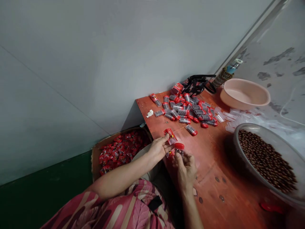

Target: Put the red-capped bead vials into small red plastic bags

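My left hand (pixel 159 149) pinches a red printed wrapper (pixel 170 136) with a clear lower part, between thumb and fingers over the table's near edge. Close beside it, my right hand (pixel 185 165) is closed around a small clear container (pixel 178 149) with a red cap, held upright. Part of another red printed piece (pixel 170 154) shows between the two hands; whose fingers touch it I cannot tell. Just beyond the hands a capped container (pixel 191 129) lies on its side. Farther back is a pile of red-capped containers (pixel 183 112) filled with dark balls.
The orange table (pixel 214 149) bears a large bowl of brown balls (pixel 267 159), a pink basin (pixel 245 93), empty clear tubes (pixel 230 117) and a dark patterned bag (pixel 195 85). A carton (pixel 95 156) of red wrapped packs stands below left, beside a pale bucket (pixel 151 170).
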